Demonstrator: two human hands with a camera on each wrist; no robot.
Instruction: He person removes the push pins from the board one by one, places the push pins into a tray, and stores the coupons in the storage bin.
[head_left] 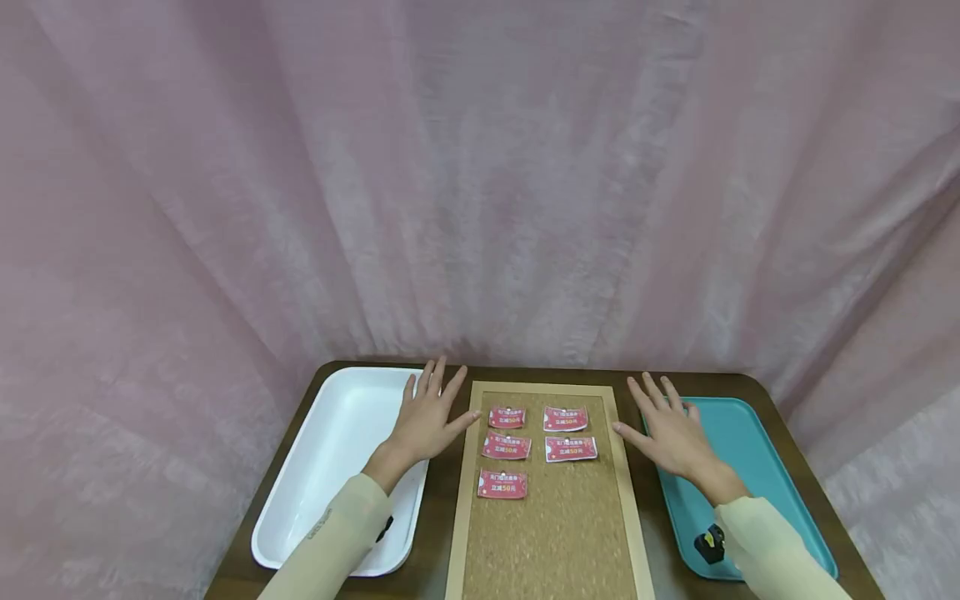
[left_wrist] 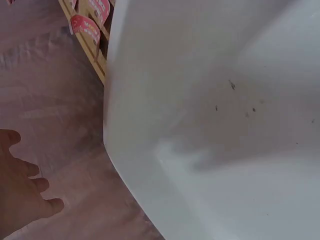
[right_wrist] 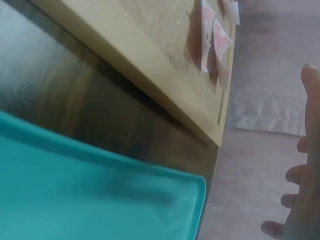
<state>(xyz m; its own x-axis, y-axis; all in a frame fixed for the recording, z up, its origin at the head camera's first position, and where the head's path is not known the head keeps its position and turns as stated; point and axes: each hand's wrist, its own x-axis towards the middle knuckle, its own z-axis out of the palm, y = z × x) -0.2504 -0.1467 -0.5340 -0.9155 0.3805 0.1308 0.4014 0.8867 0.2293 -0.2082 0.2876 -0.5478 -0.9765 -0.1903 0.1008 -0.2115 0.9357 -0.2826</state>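
Observation:
My left hand [head_left: 426, 423] is spread, palm down, over the right side of a white tray [head_left: 352, 396], its thumb reaching toward the corkboard's left edge. It holds nothing. On the wood-framed corkboard [head_left: 551, 533], several red-pink paper coupons [head_left: 571, 449] hang in two columns, three on the left and two on the right. My right hand [head_left: 672, 437], also spread and holding nothing, hovers by the left rim of a teal tray [head_left: 757, 450]. In the right wrist view, some coupons [right_wrist: 221, 40] curl away from the board. Both hands appear apart from the board.
A dark wooden table [head_left: 540, 375] carries the board between the two trays. Pink curtains [head_left: 480, 183] hang behind it. A small black object [head_left: 709, 543] shows beside the right sleeve, above the teal tray; its kind is unclear. Dark specks [left_wrist: 232, 85] mark the white tray's floor.

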